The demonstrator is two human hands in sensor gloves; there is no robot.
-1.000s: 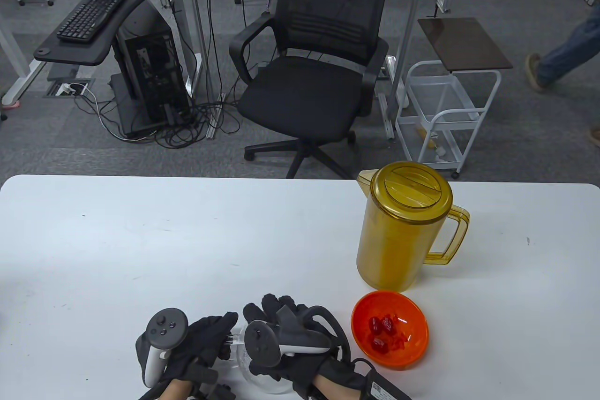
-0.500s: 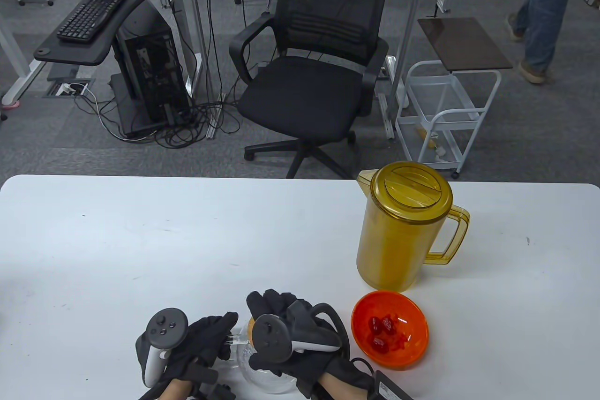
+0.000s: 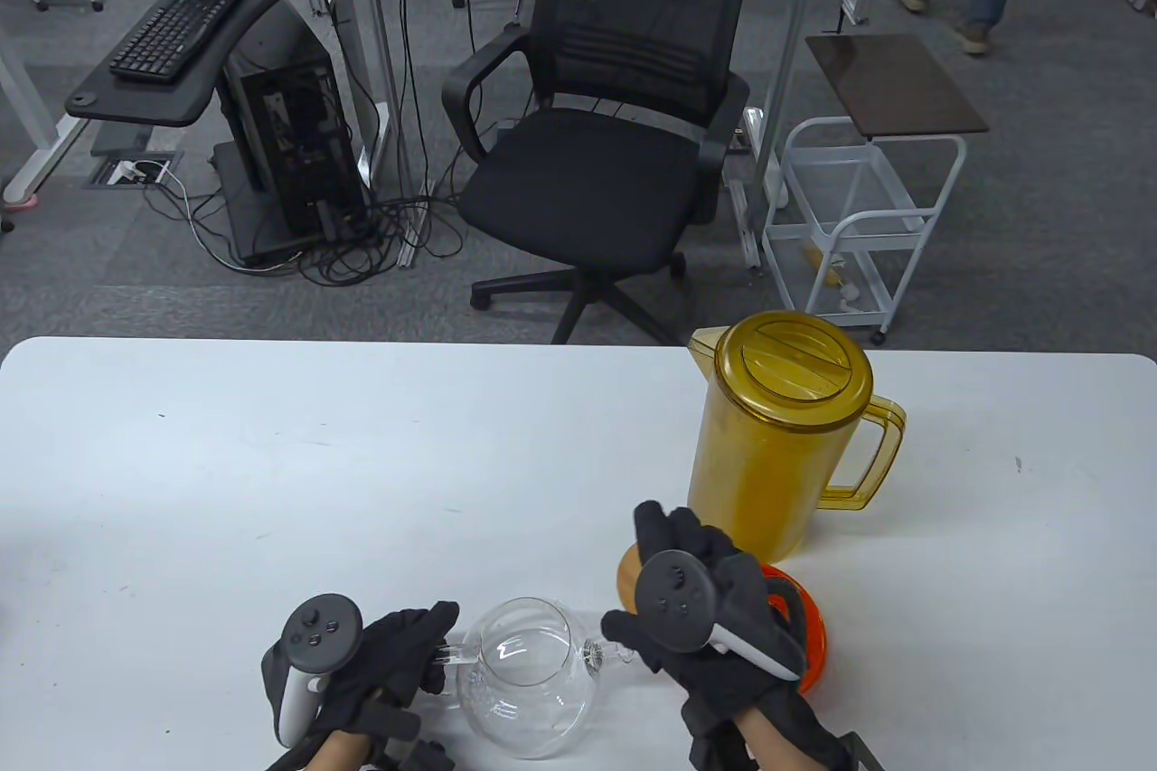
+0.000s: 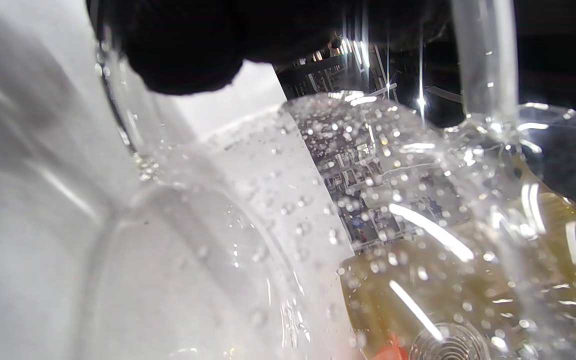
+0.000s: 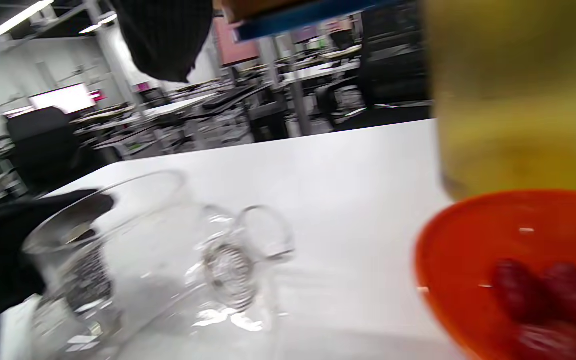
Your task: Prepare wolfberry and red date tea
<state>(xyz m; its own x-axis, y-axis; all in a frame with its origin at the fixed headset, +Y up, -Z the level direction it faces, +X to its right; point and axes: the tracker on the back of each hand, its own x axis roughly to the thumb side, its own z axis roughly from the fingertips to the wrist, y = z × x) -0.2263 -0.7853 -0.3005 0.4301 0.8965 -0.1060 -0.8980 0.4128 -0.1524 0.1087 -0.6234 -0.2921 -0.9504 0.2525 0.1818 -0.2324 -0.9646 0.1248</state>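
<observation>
Lifted clear of the glass teapot (image 3: pixel 529 679), the right hand (image 3: pixel 714 617) has swung toward the orange bowl (image 3: pixel 807 626) with the pot's wooden lid (image 3: pixel 630 570), so the pot's mouth now stands open; one second ago that hand sat right on top of it. Taking the table from left to right: the left hand (image 3: pixel 380 672) is closed around the teapot's glass handle (image 3: pixel 456 652) and steadies the pot near the front edge of the white table (image 3: pixel 362 464); in the left wrist view the glove's fingers (image 4: pixel 188 50) sit at the top, just above the beaded, wet-looking glass wall. The teapot is clear, seemingly empty of fruit, spout (image 3: pixel 592 653) pointing toward the right hand. That hand grips the round lid in its fingers, low over the near rim of the bowl, which the glove half hides from above. The right wrist view shows red dates (image 5: pixel 543 295) lying in the bowl, with the amber lidded pitcher (image 3: pixel 777 437) standing just behind. By my judgement, the pot is thin, rigid and fragile, and slick where droplets cling, so the handle is the sound place to hold it, never the spout or the rim. The lid looks light and stiff and needs setting down flat. The dates are small and light, easily pinched; any smaller wolfberries are too blurred to pick out.
</observation>
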